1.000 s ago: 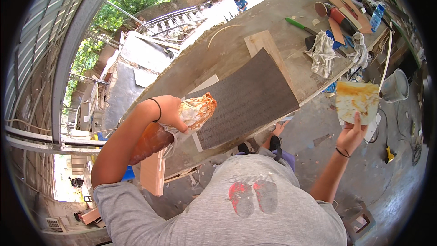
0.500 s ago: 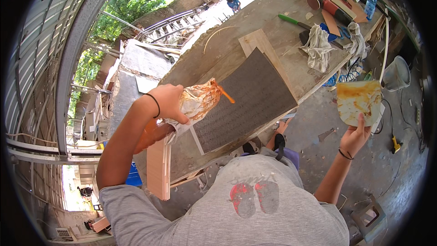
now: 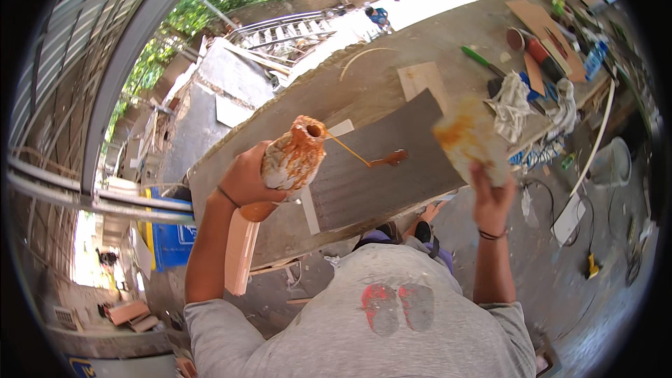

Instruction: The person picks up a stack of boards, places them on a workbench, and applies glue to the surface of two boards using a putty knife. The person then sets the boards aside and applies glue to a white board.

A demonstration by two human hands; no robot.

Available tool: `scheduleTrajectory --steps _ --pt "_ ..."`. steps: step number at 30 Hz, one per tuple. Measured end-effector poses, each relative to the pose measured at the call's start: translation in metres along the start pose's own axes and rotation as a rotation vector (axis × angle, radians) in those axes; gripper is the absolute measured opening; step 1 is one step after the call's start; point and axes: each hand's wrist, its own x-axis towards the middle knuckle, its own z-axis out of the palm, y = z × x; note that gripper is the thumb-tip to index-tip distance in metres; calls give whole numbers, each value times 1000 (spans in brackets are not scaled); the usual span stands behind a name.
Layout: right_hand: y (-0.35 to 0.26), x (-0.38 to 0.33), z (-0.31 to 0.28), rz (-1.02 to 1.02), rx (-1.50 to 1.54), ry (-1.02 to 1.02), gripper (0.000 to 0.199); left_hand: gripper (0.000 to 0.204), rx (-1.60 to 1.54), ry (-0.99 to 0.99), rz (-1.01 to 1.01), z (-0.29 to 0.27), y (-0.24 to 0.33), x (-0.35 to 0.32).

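We see our left hand curled firmly around a bottle with a whitish, orange-smeared wrapping. It is held tilted above the left part of a dark gray sheet lying on the bench. A thin thread runs from its mouth to a glossy brown puddle on the sheet. Our right hand, blurred, pinches the lower edge of a flat, stained spreader, which blocks our view of the sheet's right end.

A pale board sticks out behind the sheet, and a white strip shows near its left edge. Farther right, clutter fills the bench: a green-handled tool, crumpled pale cloths, a red-and-black power tool and brown offcuts. Beyond its right-hand edge stands a translucent bucket; a yellow plug lies on the floor. A blue bin stands at left, and a person is far off.
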Motion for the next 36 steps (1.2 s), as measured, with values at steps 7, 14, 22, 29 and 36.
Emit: scheduleTrajectory --steps 7,14,22,29,36 --pt "-59 43 137 -586 -346 -598 50 89 -164 177 26 -1 -30 -34" --pt "-27 21 149 -454 -480 -655 40 88 -254 290 54 0 -73 -46" --pt "-53 15 154 -318 -395 -488 32 86 -345 244 75 -4 -100 -31" --pt "-71 4 161 -293 -406 -394 30 84 -451 300 104 12 -135 -1" --pt "-33 -29 131 -52 -524 -206 24 80 -603 526 1 45 -208 27"
